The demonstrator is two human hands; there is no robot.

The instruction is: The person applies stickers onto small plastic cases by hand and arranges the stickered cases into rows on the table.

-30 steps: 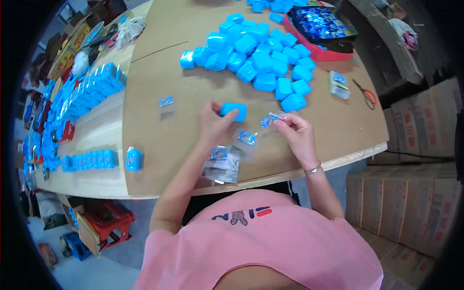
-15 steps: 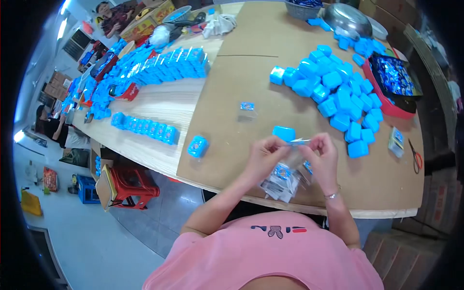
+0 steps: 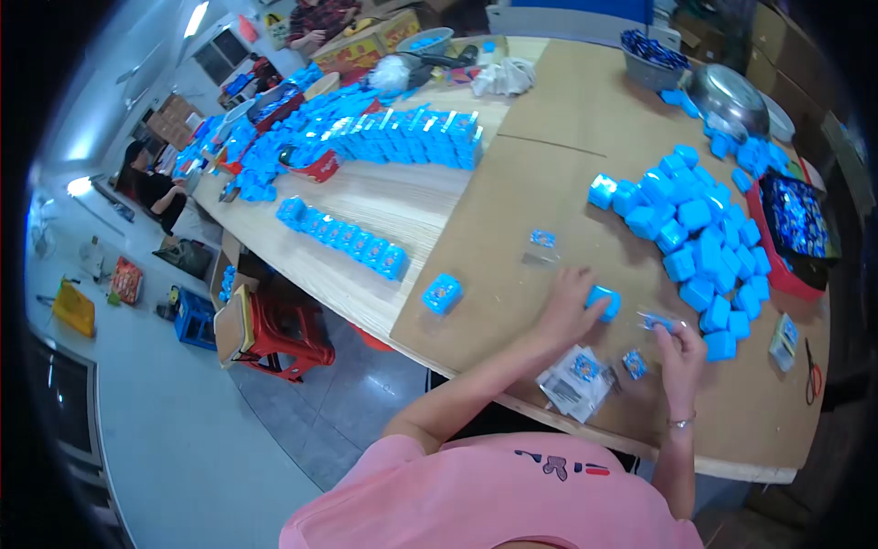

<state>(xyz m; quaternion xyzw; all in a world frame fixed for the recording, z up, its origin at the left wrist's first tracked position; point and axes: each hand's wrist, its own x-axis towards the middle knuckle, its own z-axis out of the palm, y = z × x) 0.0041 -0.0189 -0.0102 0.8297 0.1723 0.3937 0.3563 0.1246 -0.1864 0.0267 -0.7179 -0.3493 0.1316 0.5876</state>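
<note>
My left hand (image 3: 572, 309) has its fingers curled over a small blue box (image 3: 603, 303) on the cardboard-covered table. To its right, my right hand (image 3: 682, 355) pinches a clear plastic bag (image 3: 655, 320) with a blue printed part. Just below my hands lie a stack of clear bags with printed labels (image 3: 578, 384) and a small printed card (image 3: 635, 364). Another clear bag with a blue label (image 3: 542, 245) lies flat beyond my left hand. A blue box with a printed top (image 3: 442, 293) stands apart on the left.
A heap of blue boxes (image 3: 704, 238) spreads to my right, beside a red tray of blue packets (image 3: 794, 224). Scissors (image 3: 812, 375) lie near the right edge. Rows of packed boxes (image 3: 402, 137) stand at left. Two other people are at the far left and back.
My hands have moved apart. The left has come onto the blue box, while the right has carried the clear bag rightward. The whole view has shifted.
</note>
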